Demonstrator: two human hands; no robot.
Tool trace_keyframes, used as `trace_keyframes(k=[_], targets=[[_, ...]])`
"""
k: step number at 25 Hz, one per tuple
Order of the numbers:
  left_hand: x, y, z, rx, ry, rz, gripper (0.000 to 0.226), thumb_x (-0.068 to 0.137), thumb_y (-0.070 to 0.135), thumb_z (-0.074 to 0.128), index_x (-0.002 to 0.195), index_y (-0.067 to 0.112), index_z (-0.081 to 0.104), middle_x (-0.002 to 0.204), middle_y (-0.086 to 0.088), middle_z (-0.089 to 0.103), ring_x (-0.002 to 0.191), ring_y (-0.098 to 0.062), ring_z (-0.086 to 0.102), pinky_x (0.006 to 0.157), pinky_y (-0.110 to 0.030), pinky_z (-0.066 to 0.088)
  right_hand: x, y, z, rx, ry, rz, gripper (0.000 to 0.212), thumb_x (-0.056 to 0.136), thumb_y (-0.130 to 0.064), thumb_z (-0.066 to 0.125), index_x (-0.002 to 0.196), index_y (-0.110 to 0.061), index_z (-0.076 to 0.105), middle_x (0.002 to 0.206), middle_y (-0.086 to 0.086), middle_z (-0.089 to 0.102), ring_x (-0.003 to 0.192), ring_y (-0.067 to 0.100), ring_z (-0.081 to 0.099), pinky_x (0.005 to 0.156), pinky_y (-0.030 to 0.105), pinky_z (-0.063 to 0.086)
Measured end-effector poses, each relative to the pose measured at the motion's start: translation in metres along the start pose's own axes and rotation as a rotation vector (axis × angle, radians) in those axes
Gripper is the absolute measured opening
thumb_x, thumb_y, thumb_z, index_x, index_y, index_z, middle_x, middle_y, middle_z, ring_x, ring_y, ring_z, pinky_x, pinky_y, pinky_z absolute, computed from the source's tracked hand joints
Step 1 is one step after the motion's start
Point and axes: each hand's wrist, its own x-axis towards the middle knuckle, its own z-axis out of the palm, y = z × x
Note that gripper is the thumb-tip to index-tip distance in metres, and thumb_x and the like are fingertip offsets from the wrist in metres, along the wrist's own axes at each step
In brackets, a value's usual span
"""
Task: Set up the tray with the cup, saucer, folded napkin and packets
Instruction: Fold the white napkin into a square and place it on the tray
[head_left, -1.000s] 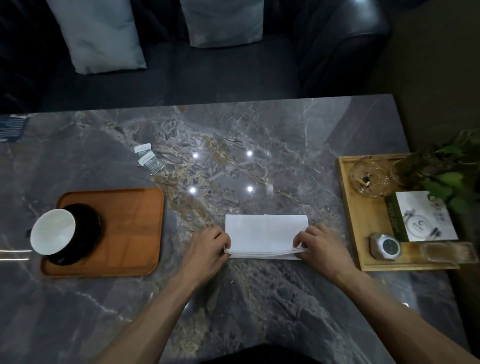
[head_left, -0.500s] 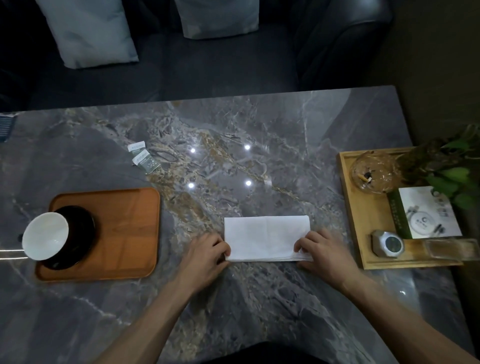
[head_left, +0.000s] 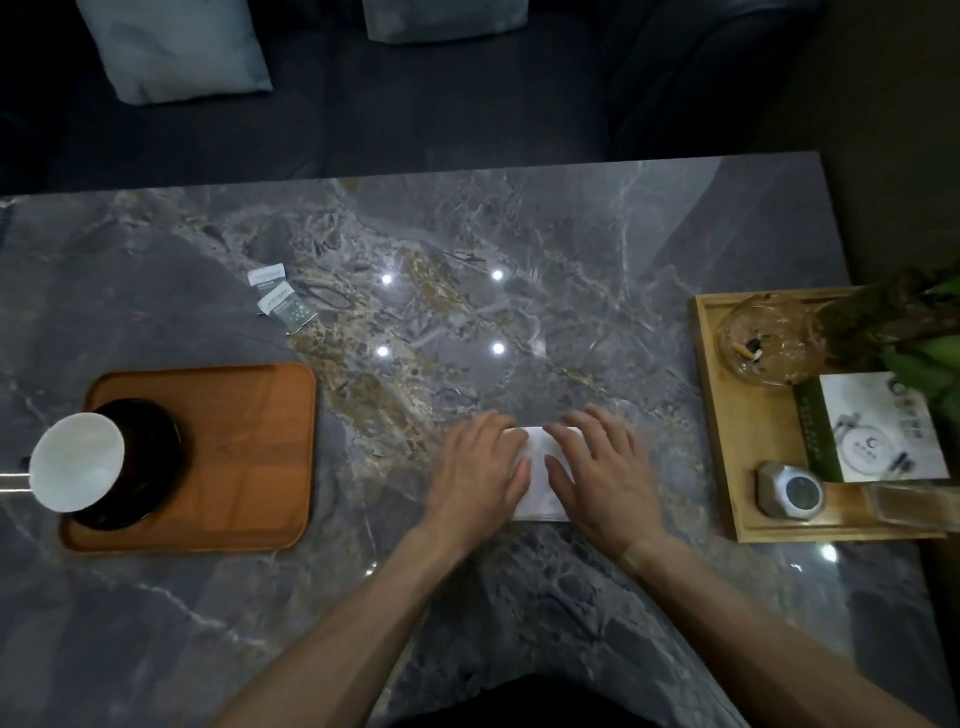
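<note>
A white napkin (head_left: 540, 480) lies folded on the marble table in front of me, mostly covered by my hands. My left hand (head_left: 480, 473) and my right hand (head_left: 597, 467) press flat on it side by side, fingers spread, palms down. At the left, a brown wooden tray (head_left: 249, 452) carries a dark saucer (head_left: 150, 467) with a white cup (head_left: 78, 462) on it, at the tray's left end. Two small packets (head_left: 283, 299) lie on the table beyond the tray.
A light wooden tray (head_left: 748, 452) at the right holds a glass ashtray (head_left: 766, 340), a card, a small round clock and a plant. A dark sofa with cushions stands behind the table.
Both hands moved inward from the napkin's ends onto its top. The napkin now shows much narrower, only a strip visible between my hands.
</note>
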Motion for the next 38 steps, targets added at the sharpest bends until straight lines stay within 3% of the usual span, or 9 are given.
trace_keyframes(k=[3, 5, 8, 12, 20, 27, 32, 38], targets=[[0.001, 0.015, 0.023, 0.035, -0.096, -0.05, 0.05, 0.097, 0.033, 0.037, 0.139, 0.009, 0.048, 0.146, -0.008, 0.048, 0.14, -0.026, 0.038, 0.114, -0.046, 0.032, 0.003, 0.0, 0.02, -0.074, -0.105, -0.007, 0.052, 0.099, -0.04, 0.035, 0.144, -0.015, 0.043, 0.152, 0.006, 0.042, 0.146, 0.029, 0.028, 0.116, 0.058, 0.022], [-0.003, 0.013, 0.035, 0.079, -0.128, -0.072, 0.054, 0.099, 0.034, 0.034, 0.146, 0.008, 0.039, 0.154, -0.009, 0.037, 0.145, -0.023, 0.029, 0.117, -0.048, 0.025, -0.001, 0.006, 0.034, -0.101, -0.144, -0.004, 0.056, 0.1, -0.042, 0.028, 0.15, -0.016, 0.03, 0.159, 0.005, 0.029, 0.15, 0.027, 0.013, 0.118, 0.058, 0.01], [-0.007, 0.009, 0.047, 0.093, -0.146, -0.069, 0.056, 0.1, 0.034, 0.03, 0.15, 0.008, 0.031, 0.158, -0.009, 0.03, 0.147, -0.021, 0.023, 0.118, -0.049, 0.023, -0.006, 0.01, 0.048, -0.114, -0.17, -0.005, 0.058, 0.102, -0.044, 0.022, 0.154, -0.019, 0.02, 0.163, 0.002, 0.02, 0.152, 0.025, 0.004, 0.119, 0.059, 0.005], [-0.008, 0.006, 0.057, 0.111, -0.133, -0.063, 0.055, 0.103, 0.033, 0.026, 0.152, 0.008, 0.024, 0.16, -0.009, 0.024, 0.149, -0.021, 0.016, 0.12, -0.048, 0.019, -0.004, 0.01, 0.056, -0.115, -0.153, 0.003, 0.06, 0.102, -0.046, 0.02, 0.156, -0.022, 0.012, 0.165, -0.003, 0.007, 0.152, 0.026, 0.002, 0.118, 0.061, 0.005], [-0.006, 0.006, 0.06, 0.115, -0.138, -0.081, 0.058, 0.102, 0.035, 0.019, 0.154, 0.01, 0.016, 0.163, -0.007, 0.013, 0.15, -0.017, 0.007, 0.121, -0.046, 0.01, -0.003, 0.012, 0.06, -0.108, -0.122, -0.003, 0.062, 0.1, -0.044, 0.023, 0.156, -0.019, 0.01, 0.165, -0.003, 0.006, 0.152, 0.026, 0.002, 0.118, 0.061, 0.008], [-0.012, -0.013, 0.05, 0.115, -0.189, -0.08, 0.073, 0.093, 0.046, 0.034, 0.154, 0.011, 0.014, 0.162, -0.008, 0.01, 0.15, -0.02, 0.008, 0.12, -0.044, 0.01, -0.01, 0.022, 0.053, -0.105, -0.171, 0.003, 0.066, 0.101, -0.049, 0.023, 0.156, -0.017, 0.009, 0.165, 0.002, 0.006, 0.152, 0.024, 0.001, 0.12, 0.054, 0.009], [-0.029, -0.045, 0.039, 0.152, -0.206, -0.15, 0.077, 0.092, 0.048, 0.033, 0.154, 0.009, 0.008, 0.163, -0.009, 0.006, 0.15, -0.02, -0.001, 0.121, -0.04, 0.003, -0.018, 0.037, 0.052, -0.114, -0.193, 0.038, 0.067, 0.099, -0.052, 0.02, 0.156, -0.017, 0.01, 0.164, 0.004, 0.009, 0.152, 0.025, 0.0, 0.121, 0.054, 0.008], [-0.029, -0.047, 0.041, 0.155, -0.223, -0.139, 0.078, 0.091, 0.048, 0.033, 0.154, 0.009, 0.008, 0.163, -0.01, 0.005, 0.15, -0.022, 0.002, 0.121, -0.042, 0.006, -0.016, 0.036, 0.054, -0.106, -0.188, 0.036, 0.069, 0.098, -0.053, 0.023, 0.156, -0.017, 0.009, 0.164, 0.003, 0.006, 0.152, 0.025, 0.0, 0.12, 0.054, 0.007]])
